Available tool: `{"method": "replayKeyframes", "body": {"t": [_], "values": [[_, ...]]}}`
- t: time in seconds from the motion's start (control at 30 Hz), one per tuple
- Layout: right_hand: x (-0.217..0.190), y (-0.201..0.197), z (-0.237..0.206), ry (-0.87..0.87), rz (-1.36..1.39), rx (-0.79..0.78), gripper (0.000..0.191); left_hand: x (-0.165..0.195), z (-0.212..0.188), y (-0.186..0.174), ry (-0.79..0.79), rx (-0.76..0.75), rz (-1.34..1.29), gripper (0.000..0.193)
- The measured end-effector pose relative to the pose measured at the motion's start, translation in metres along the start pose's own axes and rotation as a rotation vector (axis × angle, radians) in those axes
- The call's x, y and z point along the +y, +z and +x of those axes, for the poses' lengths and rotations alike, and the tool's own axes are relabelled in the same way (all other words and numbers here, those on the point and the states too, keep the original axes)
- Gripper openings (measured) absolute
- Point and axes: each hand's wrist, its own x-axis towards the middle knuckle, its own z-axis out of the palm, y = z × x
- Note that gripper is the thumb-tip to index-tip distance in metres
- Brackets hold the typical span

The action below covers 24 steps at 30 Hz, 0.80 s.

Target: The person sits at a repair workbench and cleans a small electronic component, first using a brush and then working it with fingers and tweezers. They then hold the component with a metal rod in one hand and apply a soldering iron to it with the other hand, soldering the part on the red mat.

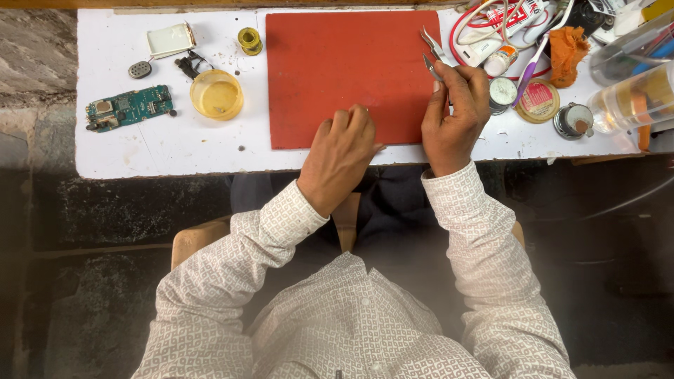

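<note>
both hands sit over the near edge of the red mat, close together. right hand is closed around a pair of metal tweezers, gripping the lower part so the tips stick out past the fingertips; the tool's long axis runs up and slightly left, away from the body, along the mat's right edge. left hand lies knuckles-up on the mat's near edge, fingers curled under; whether it pinches something small beneath them cannot be told. the tweezer tips lie above and to the right of the left hand, with the right hand plainly the nearer. most of the mat's surface is bare, wide room ahead and to the left of both hands. to the right it is crowded: small round tins, a white tube and an orange cloth stand just beside the right hand. well apart to the left on the white table lie a green circuit board and a yellow dish. the table's near edge runs just under the wrists.
</note>
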Motion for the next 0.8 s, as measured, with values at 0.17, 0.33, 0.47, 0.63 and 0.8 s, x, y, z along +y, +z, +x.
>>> {"method": "replayKeyframes", "body": {"t": [0.17, 0.33, 0.47, 0.63, 0.8], "values": [[-0.003, -0.002, 0.001, 0.017, 0.015, -0.005, 0.029, -0.005, -0.012, -0.005, -0.021, 0.050, -0.128, 0.052], [-0.009, -0.005, 0.001, 0.058, 0.036, -0.012, 0.028, -0.004, -0.018, -0.008, -0.062, 0.044, -0.233, 0.049], [-0.013, -0.008, 0.000, 0.074, 0.023, -0.014, 0.026, -0.003, -0.021, -0.010, -0.091, 0.064, -0.283, 0.047], [-0.017, -0.011, 0.000, 0.157, 0.061, -0.043, 0.025, -0.008, -0.019, -0.016, -0.139, 0.031, -0.408, 0.046], [-0.018, -0.012, -0.001, 0.218, 0.080, -0.060, 0.025, -0.001, -0.012, -0.019, -0.178, -0.051, -0.339, 0.054]]}}
